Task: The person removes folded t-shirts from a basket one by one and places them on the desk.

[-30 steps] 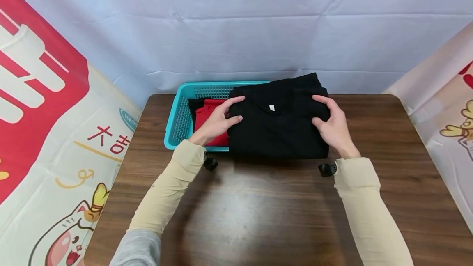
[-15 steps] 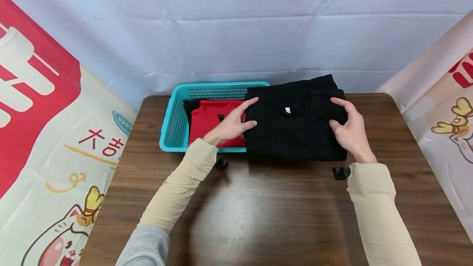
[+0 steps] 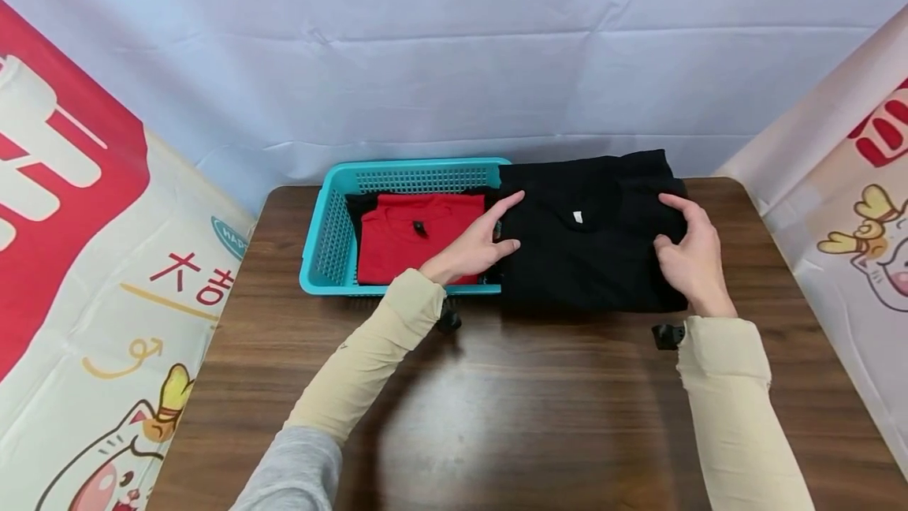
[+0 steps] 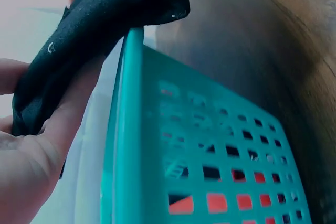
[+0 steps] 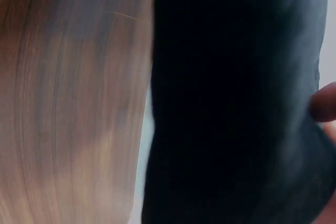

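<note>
A folded black T-shirt with a small white neck label is held between both hands. My left hand grips its left edge over the basket's right part. In the left wrist view the thumb and fingers wrap around the thick black fold, just above the rim of the turquoise basket. My right hand pinches the right edge of the shirt, beyond the basket's visible part. The right wrist view shows the black cloth with a fingertip against its edge.
The turquoise perforated basket stands near the back of the wooden table. Inside lies a folded red T-shirt with dark cloth beneath. A white curtain hangs behind the table; printed cloths flank both sides.
Both hands have moved right with the black T-shirt, relative to the basket. More of the red T-shirt and the basket's right part now shows. The view has shifted slightly.
</note>
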`<state>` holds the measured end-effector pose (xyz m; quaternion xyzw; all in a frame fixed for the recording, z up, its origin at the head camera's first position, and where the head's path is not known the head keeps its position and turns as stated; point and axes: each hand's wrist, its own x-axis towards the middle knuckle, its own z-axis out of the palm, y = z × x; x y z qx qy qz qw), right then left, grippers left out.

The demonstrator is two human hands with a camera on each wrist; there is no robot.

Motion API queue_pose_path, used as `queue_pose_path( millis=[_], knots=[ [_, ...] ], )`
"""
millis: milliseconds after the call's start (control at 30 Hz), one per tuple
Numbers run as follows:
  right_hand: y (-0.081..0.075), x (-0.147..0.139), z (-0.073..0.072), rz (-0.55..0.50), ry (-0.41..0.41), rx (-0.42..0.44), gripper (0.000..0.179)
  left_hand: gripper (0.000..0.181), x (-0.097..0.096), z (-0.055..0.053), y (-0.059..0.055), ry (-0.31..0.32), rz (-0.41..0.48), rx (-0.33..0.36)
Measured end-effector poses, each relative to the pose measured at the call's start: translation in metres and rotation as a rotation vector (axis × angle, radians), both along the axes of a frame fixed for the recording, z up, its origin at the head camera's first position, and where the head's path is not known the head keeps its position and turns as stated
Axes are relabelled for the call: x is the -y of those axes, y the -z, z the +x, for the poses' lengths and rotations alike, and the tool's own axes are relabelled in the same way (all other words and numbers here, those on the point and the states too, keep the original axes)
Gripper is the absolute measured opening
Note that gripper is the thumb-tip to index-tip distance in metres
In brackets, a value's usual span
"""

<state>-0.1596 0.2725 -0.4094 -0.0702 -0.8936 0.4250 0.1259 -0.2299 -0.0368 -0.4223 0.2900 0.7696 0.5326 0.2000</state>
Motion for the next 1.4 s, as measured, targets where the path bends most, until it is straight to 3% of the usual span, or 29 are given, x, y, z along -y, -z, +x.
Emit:
queue_pose_path(
  millis=[400,1000,1233,1400],
  knots=[
    [0.001,-0.014,0.001,-0.050,0.158,0.051,0.065,0.067,-0.026,0.002,-0.002,0.024,-0.016,0.004],
    [0.017,-0.028,-0.001,-0.110,0.243,0.086,0.058,0.056,-0.048,0.004,0.006,0.011,-0.010,0.143],
    [0.025,-0.030,0.000,-0.138,0.253,0.129,0.051,0.055,-0.051,0.006,0.009,0.026,-0.036,0.167],
    [0.028,-0.032,0.000,-0.152,0.269,0.152,0.048,0.054,-0.055,0.007,0.009,0.060,-0.006,0.227]
  ],
)
